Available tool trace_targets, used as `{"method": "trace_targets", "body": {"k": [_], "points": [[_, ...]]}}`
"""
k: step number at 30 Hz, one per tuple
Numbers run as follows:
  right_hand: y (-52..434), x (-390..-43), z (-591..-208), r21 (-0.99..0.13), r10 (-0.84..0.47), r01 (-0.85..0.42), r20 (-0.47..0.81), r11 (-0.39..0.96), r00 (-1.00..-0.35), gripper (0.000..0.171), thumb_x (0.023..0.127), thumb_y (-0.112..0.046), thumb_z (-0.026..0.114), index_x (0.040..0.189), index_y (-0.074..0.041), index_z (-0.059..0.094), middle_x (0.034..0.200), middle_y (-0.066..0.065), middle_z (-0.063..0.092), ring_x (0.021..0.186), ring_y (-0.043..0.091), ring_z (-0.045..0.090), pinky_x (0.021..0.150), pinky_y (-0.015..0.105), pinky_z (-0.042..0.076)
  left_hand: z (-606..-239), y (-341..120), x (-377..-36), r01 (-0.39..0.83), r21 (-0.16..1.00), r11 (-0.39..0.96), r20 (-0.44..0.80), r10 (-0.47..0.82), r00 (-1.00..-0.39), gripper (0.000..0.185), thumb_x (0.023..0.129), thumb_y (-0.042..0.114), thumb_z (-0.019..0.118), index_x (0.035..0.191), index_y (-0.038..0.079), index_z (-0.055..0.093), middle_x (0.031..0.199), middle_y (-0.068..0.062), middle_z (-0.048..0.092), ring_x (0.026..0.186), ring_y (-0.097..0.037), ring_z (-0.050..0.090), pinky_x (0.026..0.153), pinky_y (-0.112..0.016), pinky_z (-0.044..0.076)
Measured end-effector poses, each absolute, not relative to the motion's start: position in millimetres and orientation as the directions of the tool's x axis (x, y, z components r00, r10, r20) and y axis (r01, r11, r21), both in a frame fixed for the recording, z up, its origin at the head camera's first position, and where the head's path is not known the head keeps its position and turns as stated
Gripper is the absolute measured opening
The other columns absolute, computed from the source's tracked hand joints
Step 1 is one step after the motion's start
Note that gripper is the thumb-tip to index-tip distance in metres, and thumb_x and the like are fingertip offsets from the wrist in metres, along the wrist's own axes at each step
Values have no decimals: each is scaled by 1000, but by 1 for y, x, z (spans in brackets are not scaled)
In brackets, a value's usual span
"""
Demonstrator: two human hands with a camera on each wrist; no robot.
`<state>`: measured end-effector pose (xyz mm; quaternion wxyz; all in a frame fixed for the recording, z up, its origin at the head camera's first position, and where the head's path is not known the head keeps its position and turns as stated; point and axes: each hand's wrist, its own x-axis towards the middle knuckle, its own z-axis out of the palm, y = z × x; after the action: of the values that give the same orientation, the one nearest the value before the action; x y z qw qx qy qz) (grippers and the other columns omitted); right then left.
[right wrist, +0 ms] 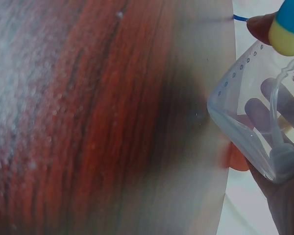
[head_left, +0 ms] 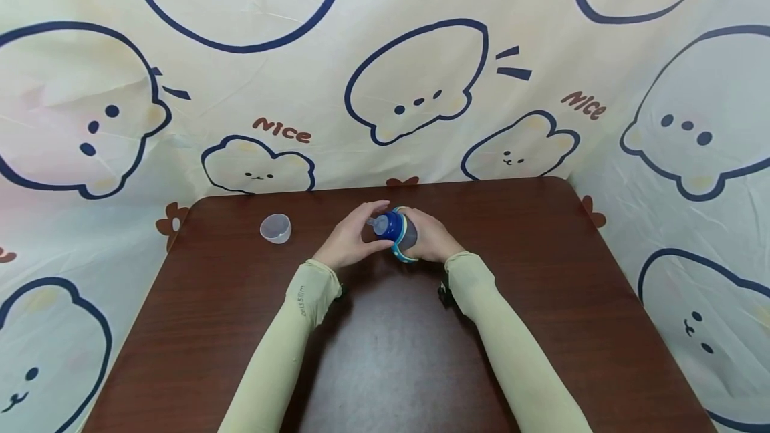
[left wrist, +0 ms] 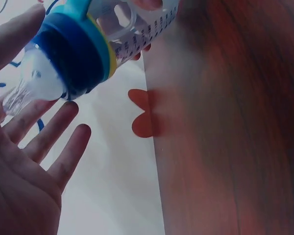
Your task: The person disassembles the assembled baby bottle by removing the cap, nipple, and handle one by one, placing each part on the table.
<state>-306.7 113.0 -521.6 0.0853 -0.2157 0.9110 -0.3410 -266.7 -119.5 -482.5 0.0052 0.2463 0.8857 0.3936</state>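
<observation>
I see the right hand (head_left: 434, 236) gripping the clear body of a blue-collared baby bottle (head_left: 394, 227), tilted over the far middle of the table (head_left: 385, 359), its teat (left wrist: 41, 78) pointing left. The left hand (head_left: 351, 239) spreads wide around the teat end; I cannot tell if it touches. A clear cup (head_left: 275, 228) sits far left.

A clear baby bottle (head_left: 394, 227) with a blue collar tilts in the right fingers (head_left: 421, 218), teat (head_left: 379, 224) leftward.

I note a dark-brown wood-grain table (head_left: 577, 286) with rounded far corners, bordered by pale fabric sheeting (head_left: 325, 89) printed with blue-outlined cartoon animals (head_left: 419, 82), brown flowers (head_left: 172, 210), "Nice" lettering (head_left: 288, 132).
</observation>
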Motion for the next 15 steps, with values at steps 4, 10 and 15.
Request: {"method": "trace_targets", "body": {"k": [4,10,15], "points": [[113,-307,-521,-656,-455,-335,-13,676,-891,95,66,-19,99,147,-23,48,138,0,61,128,25,56,110,55,49,-485,-116,-268,431,690,581,184,435,-882,75,89,41,82,153,26,46,149,3,55,138,-18,52,118,-45,43],[112,-309,-521,-650,-465,-350,-6,675,-885,92,67,-19,97,145,-23,49,136,0,61,125,24,57,110,53,48,-488,-113,-269,438,675,593,192,432,-881,67,90,42,80,148,23,52,141,1,58,129,-19,57,113,-44,48],[114,-309,-522,-659,-458,-340,-6,671,-889,91,68,-19,97,144,-24,49,135,-2,62,124,22,56,112,53,47,-488,-111,-271,428,680,595,183,428,-885,66,90,43,81,147,26,53,141,2,59,124,-20,60,109,-44,51]]}}
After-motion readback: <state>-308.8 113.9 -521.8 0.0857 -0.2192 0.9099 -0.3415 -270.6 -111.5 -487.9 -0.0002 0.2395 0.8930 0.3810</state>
